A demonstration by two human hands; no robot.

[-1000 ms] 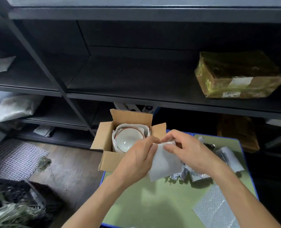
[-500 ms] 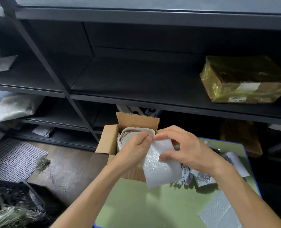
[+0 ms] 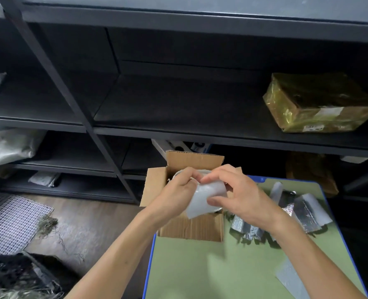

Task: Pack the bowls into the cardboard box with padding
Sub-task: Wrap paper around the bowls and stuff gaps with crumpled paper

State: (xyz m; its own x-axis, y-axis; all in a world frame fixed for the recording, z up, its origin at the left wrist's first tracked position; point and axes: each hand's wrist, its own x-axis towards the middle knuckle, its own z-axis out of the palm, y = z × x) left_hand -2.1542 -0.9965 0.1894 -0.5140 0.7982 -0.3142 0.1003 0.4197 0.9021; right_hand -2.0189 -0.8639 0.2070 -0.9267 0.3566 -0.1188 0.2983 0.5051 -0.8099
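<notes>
Your left hand (image 3: 176, 190) and right hand (image 3: 241, 197) are pinching 1 white padding sheet (image 3: 202, 201), now covering the mouth of the cardboard box (image 3: 191, 227). 1 second ago it was hanging beside the box, with 1 bowl showing. The bowl is now hidden inside, so top padding is probably going in. A mesh mat (image 3: 10, 221) is lying left of the box, a green table (image 3: 200, 266) is sitting beneath it, and foil scraps (image 3: 303, 206) are lying to its right.

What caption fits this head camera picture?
Left hand and right hand hold bubble wrap over the open cardboard box.

The left hand (image 3: 178, 188) and right hand (image 3: 237, 195) have brought the sheet (image 3: 202, 201) over the box (image 3: 191, 227) opening, curling it.
</notes>
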